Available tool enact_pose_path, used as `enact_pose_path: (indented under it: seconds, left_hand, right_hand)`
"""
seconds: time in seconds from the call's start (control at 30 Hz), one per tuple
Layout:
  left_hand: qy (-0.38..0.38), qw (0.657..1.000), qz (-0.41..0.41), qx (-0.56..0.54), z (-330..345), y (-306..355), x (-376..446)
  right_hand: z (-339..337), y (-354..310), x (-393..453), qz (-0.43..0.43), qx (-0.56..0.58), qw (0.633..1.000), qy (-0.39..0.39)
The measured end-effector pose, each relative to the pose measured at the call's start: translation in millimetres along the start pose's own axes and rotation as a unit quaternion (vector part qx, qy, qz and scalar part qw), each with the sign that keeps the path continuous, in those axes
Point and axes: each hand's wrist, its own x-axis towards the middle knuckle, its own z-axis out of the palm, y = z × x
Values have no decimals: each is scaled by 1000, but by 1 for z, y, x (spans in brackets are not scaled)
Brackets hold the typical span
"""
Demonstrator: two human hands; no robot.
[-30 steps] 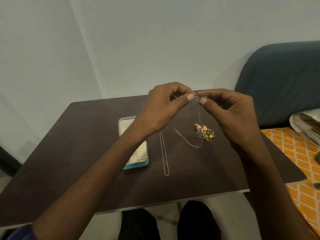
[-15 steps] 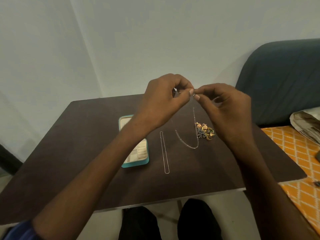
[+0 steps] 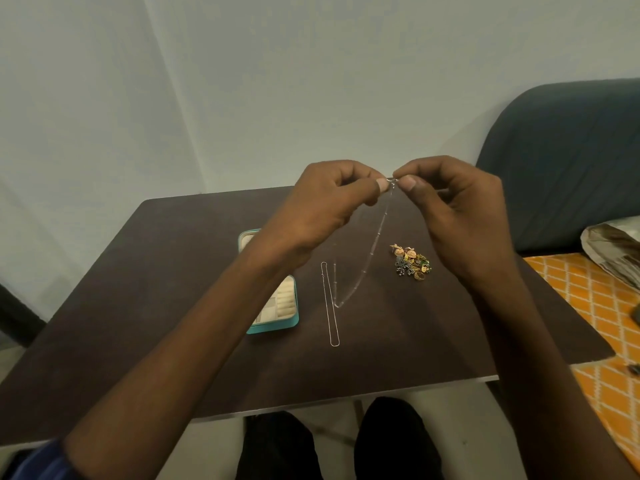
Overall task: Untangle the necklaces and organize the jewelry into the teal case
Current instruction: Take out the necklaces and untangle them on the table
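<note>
- The left hand and the right hand meet above the far part of the worktop, thumbs and forefingers nearly touching.
- Each grip pinches the top of a thin beaded chain: the left grip on one end, the right grip on the other, with a small clasp showing between the fingertips.
- The other fingers of both hands are curled in toward the palms.
- From the pinch the beaded chain hangs in a narrow V, its lowest point near the middle of the worktop; whether it touches the surface there I cannot tell.
- Just left of that low point, a second chain lies flat on the worktop, laid out as a long, slim loop running toward the near edge.
- To the right of the hanging chain, a small pile of jewelry, gold, green and dark pieces, sits on the worktop under the right hand.
- The teal case lies open on the worktop left of the flat chain, partly hidden by the left forearm; its cream padded compartments show.
- A dark blue sofa and an orange patterned cloth are to the right.
</note>
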Motion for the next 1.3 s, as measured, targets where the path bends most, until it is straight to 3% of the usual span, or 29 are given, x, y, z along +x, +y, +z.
enact_pose_path:
  seconds: [0.4,0.53,0.8,1.0,1.1,1.3]
  left_hand:
    - [32,988,61,136,-4,-6,3]
    - [5,996,18,88,-6,-3,6]
    - [44,977,119,170,-6,-6,6]
    - [24,978,92,184,-8,-11,8]
    - [22,986,89,142,-5,-14,5]
    - [35,992,72,98,-2,-15,2]
  right_hand:
    - [8,9,-10,-96,-140,985,31]
    - [10,10,-10,-120,-144,982,29]
    - [11,9,-11,-7,-37,999,15]
    - [5,5,0,51,66,996,-27]
    - [4,2,1,75,129,988,-40]
    - [4,8,-2,89,121,988,-42]
